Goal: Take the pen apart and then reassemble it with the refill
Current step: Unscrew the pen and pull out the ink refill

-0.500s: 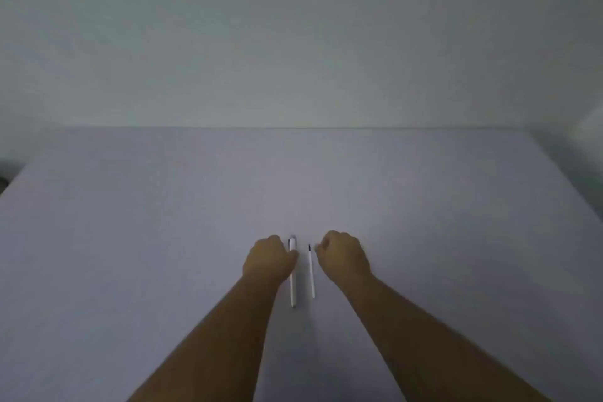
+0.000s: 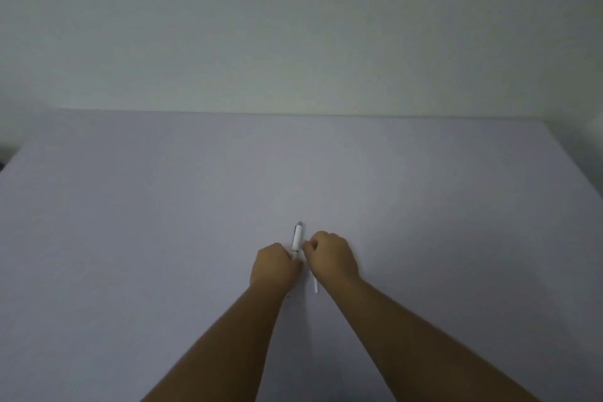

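Gripping the white pen low in the frame's centre, the left hand is curled around its barrel. The right hand pinches beside it, over the thin refill on the table; what it pinches I cannot tell.

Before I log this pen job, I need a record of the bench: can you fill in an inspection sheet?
Surface: pale table, bare apart from the job's things.
Job's things: white pen, its far end sticking out past the hands; thin white refill partly hidden under the right hand.
Clutter: nothing seen.
Hands: left hand closed around the pen's near part; right hand curled beside the pen, its hold unclear.
Cables: nothing seen.
Surroundings: plain pale wall behind the table.
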